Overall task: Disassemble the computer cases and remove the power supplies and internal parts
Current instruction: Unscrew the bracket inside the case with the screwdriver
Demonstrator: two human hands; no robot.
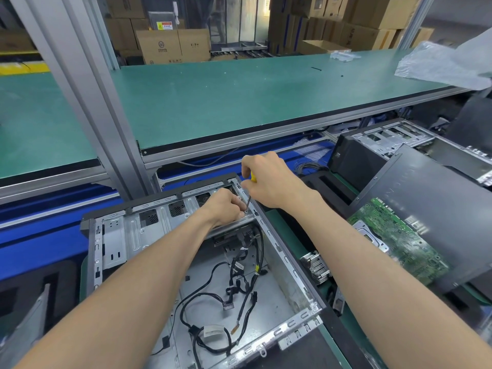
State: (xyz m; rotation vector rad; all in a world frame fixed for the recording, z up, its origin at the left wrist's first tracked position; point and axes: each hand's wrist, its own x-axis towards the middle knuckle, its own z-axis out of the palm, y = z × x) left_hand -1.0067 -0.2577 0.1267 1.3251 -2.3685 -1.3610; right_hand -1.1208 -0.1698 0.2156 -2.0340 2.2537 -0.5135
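An open computer case (186, 262) is laid on its side at the near edge of the green bench (239, 102), with its bare metal floor turned upward. A screwdriver (250, 190) with a yellow handle is gripped in the right hand (269, 179), whose fingers are curled tightly round it, just above the far right corner of the case. The thin shaft is slanted down and to the left, and its tip is met by the left hand (226, 206) on a metal bracket (231, 225) across the far end of the case. The left fingers are bent and pinched around the tip; what lies between them cannot be told. Loose black cables (239, 283) are spread over the floor of the case, nearer than both hands. Beside the right wall of the case, a green circuit board (399, 241) is rested on a dark panel (439, 203), and a second case (378, 145) is set beyond that.
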